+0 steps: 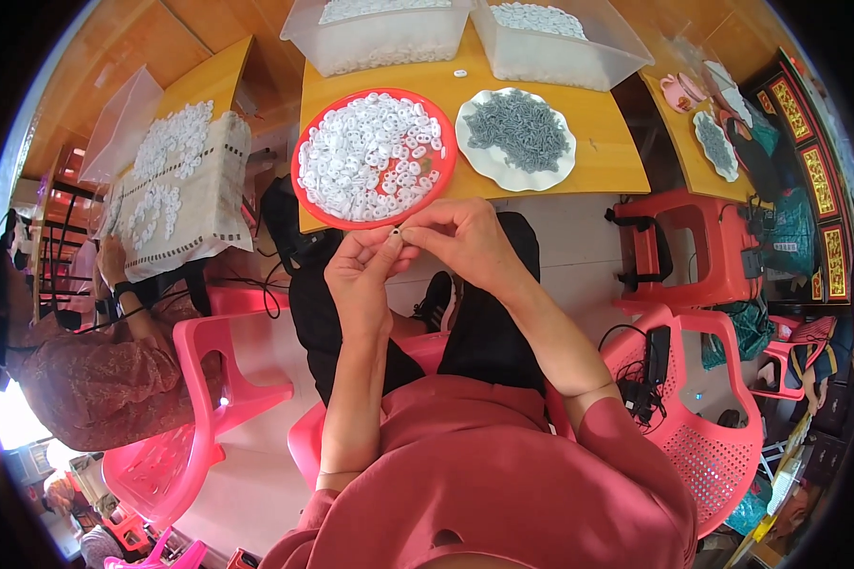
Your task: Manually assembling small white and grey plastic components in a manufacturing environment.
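My left hand (364, 275) and my right hand (465, 241) meet fingertip to fingertip just in front of the table edge, above my lap. Pinched between the left thumb and fingers is a small white piece (396, 230) with a dark spot on it. The right thumb and forefinger press together against the same spot; what they grip is hidden. Just beyond the hands, a red round tray (304, 194) holds many small white oval plastic pieces (365, 152). To its right, a white scalloped plate (467, 142) carries a heap of small grey screw-like parts (520, 133).
Two translucent bins (375, 52) (560, 59) of white pieces stand at the back of the yellow table (617, 156). One loose white piece (460, 73) lies before them. At left, another person (114, 379) sits by a cloth-covered table (199, 204). Pink chairs (204, 408) (702, 455) flank me.
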Demonstrator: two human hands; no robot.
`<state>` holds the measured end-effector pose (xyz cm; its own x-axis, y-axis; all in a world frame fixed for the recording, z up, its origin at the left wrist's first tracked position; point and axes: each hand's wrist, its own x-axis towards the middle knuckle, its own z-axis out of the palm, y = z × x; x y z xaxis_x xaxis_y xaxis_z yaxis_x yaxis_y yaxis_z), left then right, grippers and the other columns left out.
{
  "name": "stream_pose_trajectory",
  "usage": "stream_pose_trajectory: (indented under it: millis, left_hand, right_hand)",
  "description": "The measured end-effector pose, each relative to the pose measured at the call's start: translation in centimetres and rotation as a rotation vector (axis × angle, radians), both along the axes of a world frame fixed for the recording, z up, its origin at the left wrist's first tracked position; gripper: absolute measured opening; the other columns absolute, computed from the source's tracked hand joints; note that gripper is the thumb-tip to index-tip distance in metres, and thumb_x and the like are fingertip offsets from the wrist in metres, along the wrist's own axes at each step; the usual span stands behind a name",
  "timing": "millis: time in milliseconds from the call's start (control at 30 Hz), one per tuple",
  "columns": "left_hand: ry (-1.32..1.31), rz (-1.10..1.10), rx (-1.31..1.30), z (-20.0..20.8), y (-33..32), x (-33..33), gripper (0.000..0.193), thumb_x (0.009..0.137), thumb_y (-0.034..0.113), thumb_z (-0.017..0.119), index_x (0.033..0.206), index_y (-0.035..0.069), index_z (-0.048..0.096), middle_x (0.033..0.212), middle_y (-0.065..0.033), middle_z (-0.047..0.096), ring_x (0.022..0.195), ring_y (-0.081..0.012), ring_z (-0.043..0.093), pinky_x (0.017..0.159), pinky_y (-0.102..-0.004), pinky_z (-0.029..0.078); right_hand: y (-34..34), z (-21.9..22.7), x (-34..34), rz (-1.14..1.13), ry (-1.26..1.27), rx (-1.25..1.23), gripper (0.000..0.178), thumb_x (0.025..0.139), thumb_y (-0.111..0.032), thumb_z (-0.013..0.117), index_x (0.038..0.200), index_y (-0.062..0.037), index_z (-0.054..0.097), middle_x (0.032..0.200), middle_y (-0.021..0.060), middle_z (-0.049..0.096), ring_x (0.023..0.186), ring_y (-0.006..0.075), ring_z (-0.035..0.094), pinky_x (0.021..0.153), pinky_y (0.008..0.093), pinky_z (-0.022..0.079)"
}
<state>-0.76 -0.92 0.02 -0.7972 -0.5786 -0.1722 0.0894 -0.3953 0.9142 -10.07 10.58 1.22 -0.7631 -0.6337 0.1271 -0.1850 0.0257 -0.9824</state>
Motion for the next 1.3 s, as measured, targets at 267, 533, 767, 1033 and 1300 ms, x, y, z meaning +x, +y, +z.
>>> stream_pose_trajectory:
  millis: [267,533,767,1033,1300]
  left_hand:
    - [0.001,-0.012,0.068,-0.1,-0.2,-0.5,0.013,0.084,0.001,0.062,0.096,-0.002,0.058,0.087,-0.0126,0.067,0.072,-0.0142,0.066,0.062,-0.0198,0.051]
    - [-0.007,0.077,0.118,-0.4,-1.4,-0.2,0.014,0.084,0.003,0.062,0.097,-0.001,0.057,0.09,-0.013,0.067,0.073,-0.0143,0.065,0.063,-0.0195,0.052]
    - [0.004,0.067,0.133,-0.2,-1.3,-0.1,0.015,0.084,0.004,0.062,0.097,-0.001,0.057,0.09,-0.0131,0.066,0.073,-0.0144,0.065,0.064,-0.0198,0.052]
    - [0.012,0.076,0.146,-0.6,-1.8,0.1,0.016,0.084,0.004,0.063,0.098,-0.001,0.057,0.09,-0.0127,0.066,0.073,-0.0147,0.065,0.064,-0.0199,0.052]
    - [0.011,0.078,0.16,-0.8,-1.7,-0.1,0.016,0.084,0.005,0.063,0.098,-0.001,0.057,0.089,-0.0125,0.067,0.074,-0.0145,0.065,0.065,-0.0201,0.052]
  right_hand:
    - [-0.1,-0.5,-3.8,-0.156,0.137,0.074,0.02,0.083,-0.018,0.063,0.091,-0.0009,0.069,0.071,0.0048,0.066,0.061,0.0104,0.057,0.058,0.0239,0.045]
    - [-4.4,-4.0,-9.9,-0.159,0.605,0.52,0.017,0.076,-0.013,0.054,0.077,-0.0023,0.068,0.076,0.0178,0.065,0.071,0.0339,0.064,0.063,0.0425,0.051]
    - [-7.3,-4.6,-9.2,-0.117,0.605,0.568,0.015,0.073,-0.017,0.06,0.075,-0.0033,0.067,0.077,0.0161,0.064,0.077,0.0339,0.062,0.068,0.0451,0.048]
    - [-7.0,-5.0,-10.3,-0.099,0.687,0.488,0.012,0.071,-0.017,0.062,0.073,-0.0075,0.068,0.08,0.0123,0.063,0.082,0.0302,0.061,0.07,0.0418,0.048]
    - [-6.1,-4.6,-10.5,0.044,0.746,0.532,0.013,0.073,-0.01,0.059,0.079,-0.0094,0.07,0.086,0.0152,0.064,0.081,0.0314,0.063,0.071,0.0417,0.05]
